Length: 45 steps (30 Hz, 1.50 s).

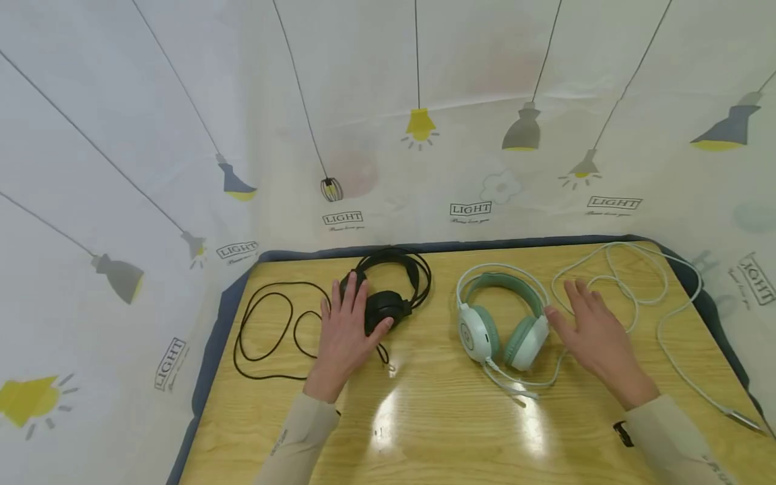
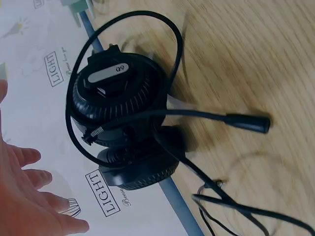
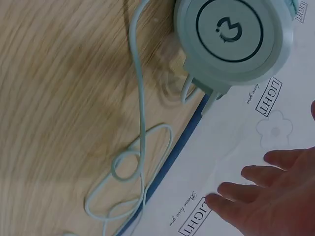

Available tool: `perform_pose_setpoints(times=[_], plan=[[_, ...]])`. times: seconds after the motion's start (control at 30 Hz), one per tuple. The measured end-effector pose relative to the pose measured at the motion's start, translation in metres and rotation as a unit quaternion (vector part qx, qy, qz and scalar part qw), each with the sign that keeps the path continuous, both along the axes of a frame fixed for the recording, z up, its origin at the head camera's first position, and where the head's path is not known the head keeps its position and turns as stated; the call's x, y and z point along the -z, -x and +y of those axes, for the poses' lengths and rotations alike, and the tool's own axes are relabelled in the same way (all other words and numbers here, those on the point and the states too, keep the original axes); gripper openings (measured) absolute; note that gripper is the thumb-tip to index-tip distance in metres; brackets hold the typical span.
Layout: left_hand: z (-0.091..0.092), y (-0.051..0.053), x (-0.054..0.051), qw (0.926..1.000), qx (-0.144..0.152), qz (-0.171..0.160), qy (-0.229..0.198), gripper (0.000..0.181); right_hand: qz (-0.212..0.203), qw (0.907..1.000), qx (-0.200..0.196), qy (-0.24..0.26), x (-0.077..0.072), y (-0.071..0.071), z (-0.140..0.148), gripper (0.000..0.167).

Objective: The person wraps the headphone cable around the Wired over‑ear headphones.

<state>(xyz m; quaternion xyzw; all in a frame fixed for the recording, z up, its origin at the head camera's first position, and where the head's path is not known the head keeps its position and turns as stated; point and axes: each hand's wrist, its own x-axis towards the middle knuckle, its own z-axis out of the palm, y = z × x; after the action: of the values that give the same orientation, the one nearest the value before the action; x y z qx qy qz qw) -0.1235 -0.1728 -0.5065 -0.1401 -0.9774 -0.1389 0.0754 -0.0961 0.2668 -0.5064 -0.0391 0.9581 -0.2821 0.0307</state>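
A black headset [image 1: 388,310] lies toward the back left of the table, its thin microphone boom [image 2: 206,114] showing in the left wrist view. My left hand [image 1: 344,333] is over its left side with fingers spread and straight, hiding part of an ear cup; whether it touches cannot be told. Right of the middle lies a white and mint-green headset [image 1: 479,330], with a round logo on its ear cup [image 3: 229,32]. Beside its right ear cup is my right hand [image 1: 597,337], fingers extended and holding nothing.
A black cable [image 1: 242,337] loops on the table at the left. The pale green cable [image 1: 636,296] coils at the back right and runs to a plug [image 1: 742,421] near the right edge. A lamp-print cloth [image 1: 388,168] hangs behind the wooden table [image 1: 448,431].
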Motion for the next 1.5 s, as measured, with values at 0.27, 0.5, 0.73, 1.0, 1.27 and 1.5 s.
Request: perform_pose_setpoints(times=[0.27,0.5,0.73,1.0,1.27,1.5], plan=[[0.007,-0.008,0.001,0.9956,0.033,0.082,-0.031,0.086,-0.097,0.9932,0.037,0.054,0.004,-0.003,-0.014,0.097],[0.016,-0.01,0.004,0.9884,0.064,0.128,-0.05,0.085,-0.175,0.981,0.02,0.081,0.012,-0.001,-0.026,0.104],[0.026,-0.017,0.004,0.9928,0.066,0.091,-0.041,0.075,-0.213,0.97,0.033,0.112,0.019,0.001,-0.038,0.11],[0.036,-0.016,0.012,0.9869,0.078,0.133,-0.048,0.064,-0.212,0.9631,0.057,0.156,0.024,0.004,-0.046,0.115],[0.045,-0.018,0.011,0.9854,0.081,0.138,-0.058,0.061,-0.172,0.9595,0.109,0.194,0.029,0.002,-0.046,0.081],[0.049,-0.022,0.011,0.9891,0.068,0.087,-0.098,0.059,-0.18,0.9553,0.129,0.195,0.02,0.001,-0.044,0.089]])
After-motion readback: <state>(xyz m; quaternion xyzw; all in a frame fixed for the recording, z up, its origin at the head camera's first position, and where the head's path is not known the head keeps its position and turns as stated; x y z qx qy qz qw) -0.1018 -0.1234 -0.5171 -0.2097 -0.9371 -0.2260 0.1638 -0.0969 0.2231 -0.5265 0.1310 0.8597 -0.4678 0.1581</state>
